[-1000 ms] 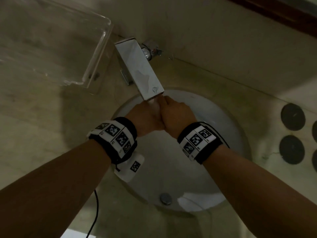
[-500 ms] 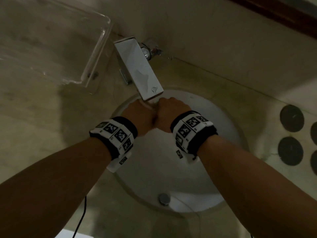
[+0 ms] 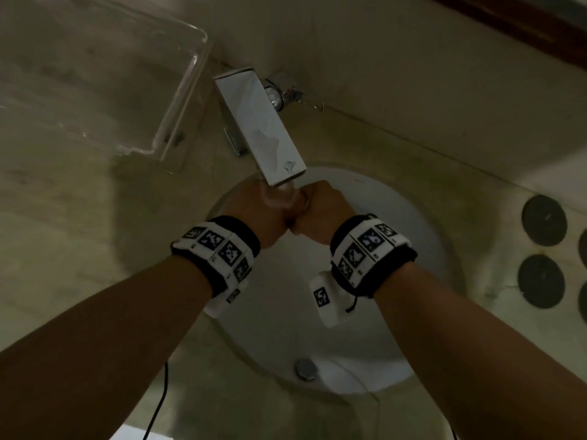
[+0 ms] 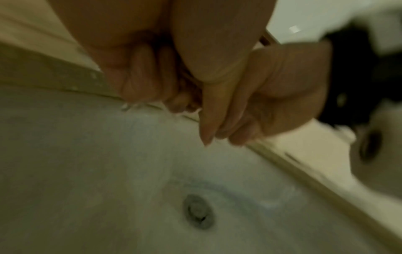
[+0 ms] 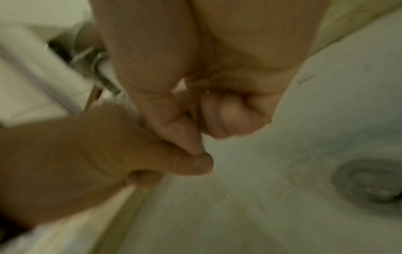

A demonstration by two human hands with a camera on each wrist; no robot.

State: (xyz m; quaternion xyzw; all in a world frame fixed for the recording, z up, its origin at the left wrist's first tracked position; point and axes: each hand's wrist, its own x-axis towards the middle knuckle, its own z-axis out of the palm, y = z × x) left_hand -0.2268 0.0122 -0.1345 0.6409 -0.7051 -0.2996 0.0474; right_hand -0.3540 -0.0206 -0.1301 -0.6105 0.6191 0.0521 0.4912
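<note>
A square chrome tap (image 3: 260, 131) reaches out over a round white sink (image 3: 390, 344). Water (image 3: 279, 193) runs from its spout onto my hands. My left hand (image 3: 254, 211) and right hand (image 3: 324, 211) are both curled into fists and press together at the knuckles, right under the spout. In the left wrist view my left hand (image 4: 147, 77) has its fingers folded into the palm, with the right hand (image 4: 278, 96) against it. The right wrist view shows my right hand (image 5: 228, 116) curled likewise, its thumb touching the left hand (image 5: 87, 154). Neither hand holds anything.
The drain (image 3: 305, 369) lies at the near side of the basin. A clear plastic tray (image 3: 133, 90) sits on the beige stone counter at the back left. Several dark round discs (image 3: 543, 220) lie on the counter at the right. A wall stands close behind the tap.
My right hand lay over the left one; it has rolled and curled so both fists now sit side by side under the spout. The wrists have drawn slightly apart.
</note>
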